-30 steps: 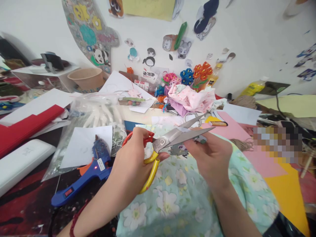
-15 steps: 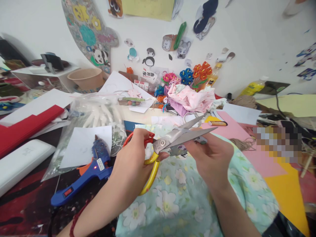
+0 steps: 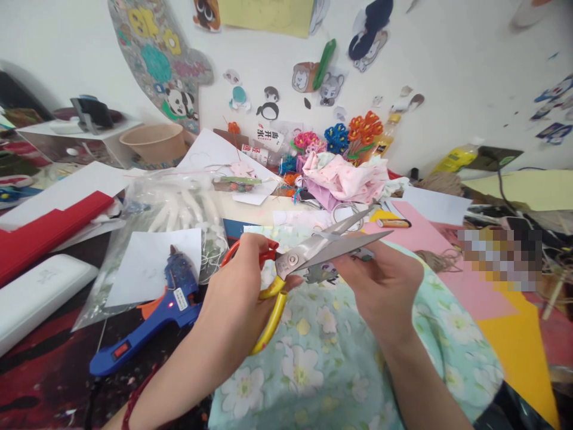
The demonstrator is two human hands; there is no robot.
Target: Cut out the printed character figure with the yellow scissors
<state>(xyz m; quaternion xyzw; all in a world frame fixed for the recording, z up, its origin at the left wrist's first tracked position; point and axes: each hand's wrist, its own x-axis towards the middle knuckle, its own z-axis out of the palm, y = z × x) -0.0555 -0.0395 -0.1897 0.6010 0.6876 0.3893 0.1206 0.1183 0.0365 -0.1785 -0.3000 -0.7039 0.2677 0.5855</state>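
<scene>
My left hand (image 3: 244, 283) is closed round the handles of a pair of scissors (image 3: 298, 258), one grip red and the other yellow. Their blades are spread and point to the right. Between thumb and fingers, my right hand (image 3: 385, 278) pinches a small printed paper cutout (image 3: 321, 273), grey with a bit of purple. The blades pass above the cutout and partly hide it; whether they touch the paper I cannot tell. Beneath both hands lies a mint-green floral cloth (image 3: 302, 367).
On the left are a blue glue gun (image 3: 172, 298) with a lit red light, a clear plastic bag (image 3: 179, 206) and a long white case (image 3: 45, 298). Pink fabric (image 3: 347, 176) and fuzzy flowers (image 3: 364, 128) stand behind. Pink paper (image 3: 487, 298) and yellow paper (image 3: 521, 352) lie right.
The whole view has shifted very slightly. Both hands, the scissors and the cutout keep nearly the same position, with the blades still spread.
</scene>
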